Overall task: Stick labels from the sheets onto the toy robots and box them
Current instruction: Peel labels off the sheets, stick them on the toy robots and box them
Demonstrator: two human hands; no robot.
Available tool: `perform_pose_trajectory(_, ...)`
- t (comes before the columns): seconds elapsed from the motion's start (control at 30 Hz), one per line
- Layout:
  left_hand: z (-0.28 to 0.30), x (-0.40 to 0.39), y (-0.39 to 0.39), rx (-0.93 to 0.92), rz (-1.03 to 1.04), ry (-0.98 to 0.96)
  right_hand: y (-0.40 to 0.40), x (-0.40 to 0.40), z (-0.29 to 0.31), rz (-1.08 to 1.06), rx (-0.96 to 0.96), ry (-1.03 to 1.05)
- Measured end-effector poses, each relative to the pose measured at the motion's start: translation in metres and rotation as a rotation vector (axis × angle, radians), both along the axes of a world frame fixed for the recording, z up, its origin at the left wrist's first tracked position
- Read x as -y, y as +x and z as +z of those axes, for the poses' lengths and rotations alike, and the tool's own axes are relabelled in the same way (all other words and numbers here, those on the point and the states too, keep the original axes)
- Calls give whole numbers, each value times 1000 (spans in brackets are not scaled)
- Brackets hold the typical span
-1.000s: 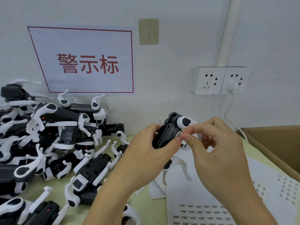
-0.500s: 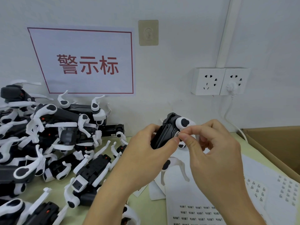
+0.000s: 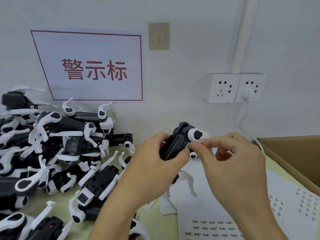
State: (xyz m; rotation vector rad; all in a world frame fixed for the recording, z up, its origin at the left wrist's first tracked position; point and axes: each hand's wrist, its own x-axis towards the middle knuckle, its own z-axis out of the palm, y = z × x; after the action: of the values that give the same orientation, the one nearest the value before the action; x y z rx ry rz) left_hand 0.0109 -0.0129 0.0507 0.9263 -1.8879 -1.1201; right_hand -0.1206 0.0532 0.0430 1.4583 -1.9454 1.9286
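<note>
Toy robot (image 3: 178,141), held: glossy black plastic body, blocky, with smooth white curved legs on round black-capped joints; raised above the middle of the tabletop (image 3: 57,205), tilted. The left hand (image 3: 152,168) grips the body, fingers curled round its far side, thumb along its near face. The right hand (image 3: 230,163) pinches a small pale label (image 3: 188,146) between thumb and forefinger, against the robot's side just below a white leg joint; the remaining fingers are loosely curled.

Pile of toy robots (image 3: 52,153): same black-and-white plastic, legs splayed and tangled, heaped along the tabletop's left edge and back against the wall.

Label sheets (image 3: 213,226): thin white paper, flat, overlapping, printed with rows of small dark labels; near the tabletop's front right, under the right hand.

Cardboard box (image 3: 297,153): brown, matte, open-topped, at the tabletop's right edge.

Tabletop: pale green, smooth.

Wall sign (image 3: 93,66): white sheet, red border, red characters.

Double socket (image 3: 235,87): white plastic, square; a white plug and cord in its right half
</note>
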Motion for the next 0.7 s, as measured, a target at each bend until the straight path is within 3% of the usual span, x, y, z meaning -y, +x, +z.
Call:
perform_pose_trajectory(0.2, 1, -1, 0, 15, 30, -49, 0, -2, 3, 25, 87, 149)
perform_pose_trajectory(0.6, -5, 2, -1, 3, 2, -81, 0, -5, 2, 130, 388, 254)
perform_pose_trajectory(0.7, -4, 3, 2, -24, 16, -34, -3, -8, 4, 124, 362, 262)
